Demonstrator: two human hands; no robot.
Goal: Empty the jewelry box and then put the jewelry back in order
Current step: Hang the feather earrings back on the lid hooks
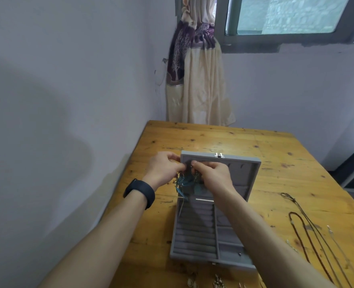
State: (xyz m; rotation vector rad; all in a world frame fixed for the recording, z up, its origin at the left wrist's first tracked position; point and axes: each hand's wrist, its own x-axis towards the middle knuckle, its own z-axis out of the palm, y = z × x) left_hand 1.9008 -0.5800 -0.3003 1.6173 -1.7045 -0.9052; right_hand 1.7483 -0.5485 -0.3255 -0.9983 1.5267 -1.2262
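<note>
Left hand point(163, 169) and right hand point(212, 173) pinch a chain point(182, 181), apparently hung with blue feathers, between them over the open grey jewelry box point(194, 231) on a wooden table point(213, 138); more necklaces point(315, 235) lie to its right.

The knotty wooden table point(213, 138) bore an open grey jewelry box point(192, 259). Corded necklaces point(303, 235) lay to its right, and small trinkets point(217, 282) along the near edge.
</note>
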